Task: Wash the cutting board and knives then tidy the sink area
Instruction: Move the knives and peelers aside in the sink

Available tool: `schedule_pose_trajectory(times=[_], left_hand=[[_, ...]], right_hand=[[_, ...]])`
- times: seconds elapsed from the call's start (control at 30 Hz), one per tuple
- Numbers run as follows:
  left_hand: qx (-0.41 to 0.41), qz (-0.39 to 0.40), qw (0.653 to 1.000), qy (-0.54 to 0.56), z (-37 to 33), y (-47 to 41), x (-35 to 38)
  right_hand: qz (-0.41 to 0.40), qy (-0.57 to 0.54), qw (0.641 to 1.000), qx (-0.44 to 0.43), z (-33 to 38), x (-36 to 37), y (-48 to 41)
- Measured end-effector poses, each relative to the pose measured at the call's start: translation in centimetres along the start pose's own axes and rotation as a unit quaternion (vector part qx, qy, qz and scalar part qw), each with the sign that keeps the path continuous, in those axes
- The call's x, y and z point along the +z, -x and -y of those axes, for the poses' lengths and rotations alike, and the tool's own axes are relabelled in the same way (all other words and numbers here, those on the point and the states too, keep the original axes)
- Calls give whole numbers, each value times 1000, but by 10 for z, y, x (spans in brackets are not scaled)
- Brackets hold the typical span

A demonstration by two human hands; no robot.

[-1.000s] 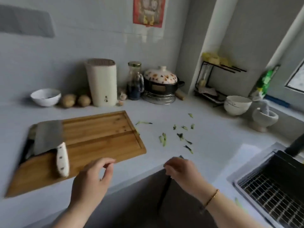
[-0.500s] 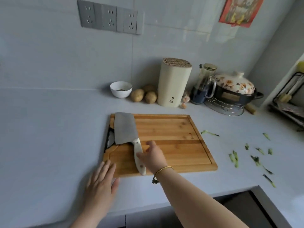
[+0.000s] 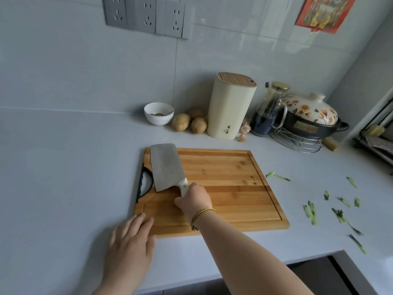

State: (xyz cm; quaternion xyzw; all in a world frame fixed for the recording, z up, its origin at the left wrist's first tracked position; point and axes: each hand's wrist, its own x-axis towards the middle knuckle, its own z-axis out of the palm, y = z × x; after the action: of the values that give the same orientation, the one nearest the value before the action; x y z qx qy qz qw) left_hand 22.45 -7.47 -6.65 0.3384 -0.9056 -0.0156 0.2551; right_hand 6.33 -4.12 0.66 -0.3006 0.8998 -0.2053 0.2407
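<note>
A wooden cutting board (image 3: 223,188) lies flat on the gray counter (image 3: 63,177), in the middle of the frame. A big knife (image 3: 165,167) with a wide gray blade lies on the left part of the board. Its blade points to the top of the frame and its pale handle points down. The blade covers part of a black loop (image 3: 144,184) at the left edge of the board.

The right hand (image 3: 194,200) comes in from the lower right. Its fingers are curled around the knife handle and hold it tight. A thin gold bracelet (image 3: 202,216) sits on that wrist. The left hand (image 3: 129,241) is at the lower left of the board. Its fingers are straight and lie flat, and the fingertips touch the near left corner of the board. It holds nothing.

Behind the board, by the wall, stand a small white bowl (image 3: 158,113), some potatoes (image 3: 189,122), a tall cream knife block (image 3: 230,107) and a glass jar (image 3: 270,111) with dark liquid. A black pot (image 3: 312,128) with a flowered lid sits on a wire stand (image 3: 297,143) at the right. Small green bits (image 3: 310,211) lie on the counter to the right of the board. Gray wall sockets (image 3: 146,15) are at the top of the frame.
</note>
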Motion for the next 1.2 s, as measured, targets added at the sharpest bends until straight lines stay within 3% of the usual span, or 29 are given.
schedule_pose_trajectory(times=[0.2,0.33,0.57,0.67,0.83,1.03,1.2], left_hand=[[0,-8,1000,26,-9,-14,-3],[49,-58,987,141,-40,-23,0],[164,-32,940,298,-150,-23,17],[231,10,920,316,-212,-11,17],[371,78,855,354,-325,35,8],[471,166,782,372,-437,121,-13],[515,220,736,379,-524,188,-23]], right_hand=[[-59,-37,997,-14,-28,-12,9],[-138,-63,988,-21,-67,-31,27],[-271,-146,948,83,-164,-85,97],[-309,-173,922,158,-219,-108,149],[-393,-201,857,264,-311,-132,267],[-460,-235,772,371,-404,-133,406],[-479,-247,725,428,-469,-135,502]])
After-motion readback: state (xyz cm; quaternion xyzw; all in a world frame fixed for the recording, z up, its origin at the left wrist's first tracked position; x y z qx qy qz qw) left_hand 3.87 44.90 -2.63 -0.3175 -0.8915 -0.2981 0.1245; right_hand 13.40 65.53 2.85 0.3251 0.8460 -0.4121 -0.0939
